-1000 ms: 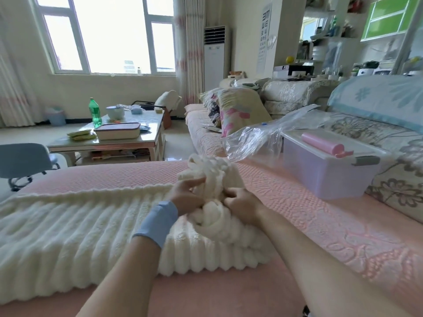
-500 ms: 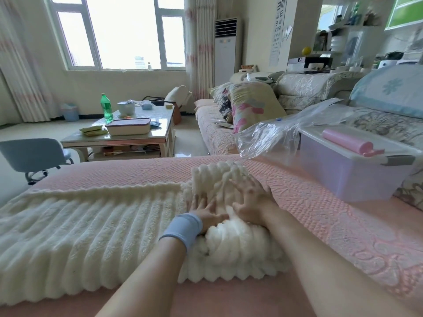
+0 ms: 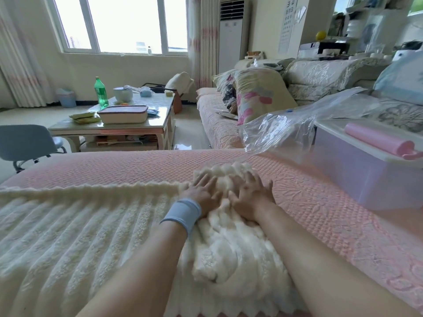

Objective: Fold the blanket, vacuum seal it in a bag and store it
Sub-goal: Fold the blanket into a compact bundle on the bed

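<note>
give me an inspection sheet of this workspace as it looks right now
surface: pink quilted cover, blanket spread across it
job's things: cream ribbed blanket, right end folded into a thick bunch; clear plastic bag crumpled left of the translucent storage box, lid on, pink tube on top
clutter: coffee table carries a green bottle, a flat lidded container and small items
grippers: left hand and right hand both flat, fingers spread, pressing the folded bunch; wristband on the left wrist
cables: nothing seen
surroundings: grey chair, sofa with floral pillow, standing air conditioner
</note>
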Motion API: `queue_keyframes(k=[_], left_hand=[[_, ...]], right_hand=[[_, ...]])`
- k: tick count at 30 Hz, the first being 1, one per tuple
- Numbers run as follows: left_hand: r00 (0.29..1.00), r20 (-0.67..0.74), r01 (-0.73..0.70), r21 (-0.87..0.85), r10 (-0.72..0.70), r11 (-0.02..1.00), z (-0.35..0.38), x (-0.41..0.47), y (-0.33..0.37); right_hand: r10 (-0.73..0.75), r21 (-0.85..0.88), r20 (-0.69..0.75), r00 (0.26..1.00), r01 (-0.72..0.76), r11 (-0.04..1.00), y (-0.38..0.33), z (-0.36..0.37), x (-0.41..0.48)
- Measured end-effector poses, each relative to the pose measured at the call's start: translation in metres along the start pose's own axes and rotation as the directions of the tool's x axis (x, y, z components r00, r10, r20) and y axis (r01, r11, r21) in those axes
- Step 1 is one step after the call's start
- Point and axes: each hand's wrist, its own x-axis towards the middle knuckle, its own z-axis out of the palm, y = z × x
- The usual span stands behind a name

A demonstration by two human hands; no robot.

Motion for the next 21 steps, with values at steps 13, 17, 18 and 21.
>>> queue_keyframes(k=[13,17,18,21], left_hand=[[0.996,-0.075,0.062,0.066,-0.057,0.996,-0.035,-0.040,0.017],[0.998,0.033,0.054,-0.195,-0.049,0.979,-0.054,-0.101,0.042],[0.995,0.091,0.064,-0.161,-0.050,0.985,-0.053,-0.116,0.046],[0.981,0.160,0.129,-0.120,-0.109,0.984,-0.052,-0.151,0.047]], right_hand=[[0.073,0.113,0.259,0.963,-0.105,0.988,0.009,0.013,-0.005],[0.068,0.188,0.155,0.986,-0.097,0.977,0.001,-0.002,-0.027],[0.042,0.202,0.137,0.990,-0.069,0.977,-0.003,-0.007,-0.034],[-0.083,0.256,0.081,0.993,0.060,0.965,-0.017,-0.021,-0.059]])
